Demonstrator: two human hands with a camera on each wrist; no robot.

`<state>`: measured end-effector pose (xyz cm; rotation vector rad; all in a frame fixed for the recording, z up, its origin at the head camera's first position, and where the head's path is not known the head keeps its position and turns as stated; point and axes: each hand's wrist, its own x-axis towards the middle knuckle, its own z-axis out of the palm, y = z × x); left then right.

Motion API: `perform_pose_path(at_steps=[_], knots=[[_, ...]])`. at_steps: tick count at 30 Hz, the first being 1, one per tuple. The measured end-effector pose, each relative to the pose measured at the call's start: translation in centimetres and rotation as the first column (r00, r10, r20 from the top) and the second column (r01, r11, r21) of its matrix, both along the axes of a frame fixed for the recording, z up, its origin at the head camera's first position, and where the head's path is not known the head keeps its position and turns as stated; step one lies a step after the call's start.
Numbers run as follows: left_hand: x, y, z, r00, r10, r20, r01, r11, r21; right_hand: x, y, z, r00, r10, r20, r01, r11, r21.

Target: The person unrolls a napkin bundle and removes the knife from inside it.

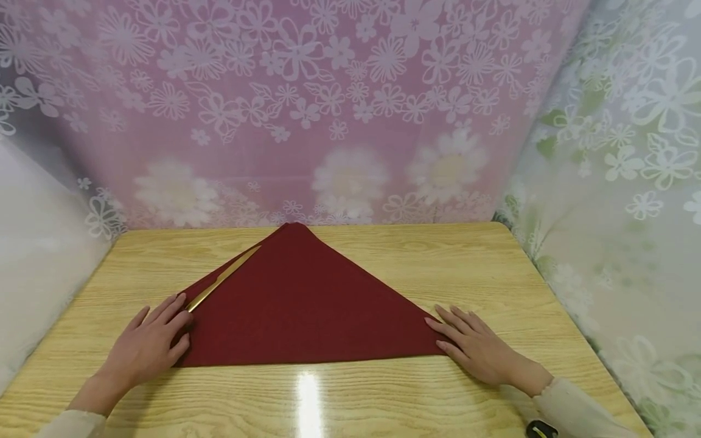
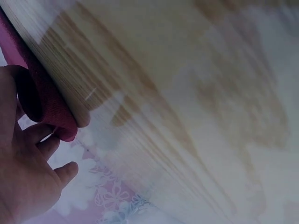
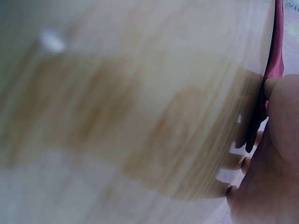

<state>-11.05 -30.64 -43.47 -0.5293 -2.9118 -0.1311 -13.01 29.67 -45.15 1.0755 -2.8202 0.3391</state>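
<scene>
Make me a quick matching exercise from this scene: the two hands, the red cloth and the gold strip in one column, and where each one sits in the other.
1 left hand
2 right hand
3 red cloth
4 gold strip

A folded into a triangle, middle of the table
B along the cloth's left edge
C flat on the cloth's right corner
D at the cloth's left corner

Pairs: 1-D, 2-C, 3-A, 4-B

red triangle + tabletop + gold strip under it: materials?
Red triangle: looks like woven cloth, matte, folded with soft edges.
Tabletop: wood-grain surface, glossy, it mirrors a light; probably laminate or varnished wood.
Gold strip: smooth, shiny, metal or plastic; unclear.
</scene>
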Motion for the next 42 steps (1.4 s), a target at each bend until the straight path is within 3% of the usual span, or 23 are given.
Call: perform_pose_path(at_steps=[7,16,27,35,42], knots=[[0.1,0.2,0.1,0.998,0.026,0.064,-0.027,1.0,0.007,0.1,-0.1,0.2,1.0,-0.006,0.016,0.006,1.0,0.007],[0.6,0.4,0.0,0.998,0.051,0.044,-0.051,0.999,-0.012,0.2,-0.1,0.6,0.999,-0.019,0.04,0.018,0.999,0.03],[0.3,0.1,-0.1,0.985,0.096,0.146,-0.095,0.995,-0.011,0.1,-0.2,0.5,0.999,-0.012,0.045,0.011,1.0,0.025],[0.3,-0.1,0.0,0.99,0.089,0.107,-0.086,0.996,-0.027,0.1,-0.2,0.6,0.998,-0.02,0.063,0.019,0.999,0.026],[0.4,-0.8,0.4,0.999,0.047,0.014,-0.047,0.999,0.019,0.1,-0.1,0.4,0.998,-0.022,0.062,0.021,0.999,0.025]])
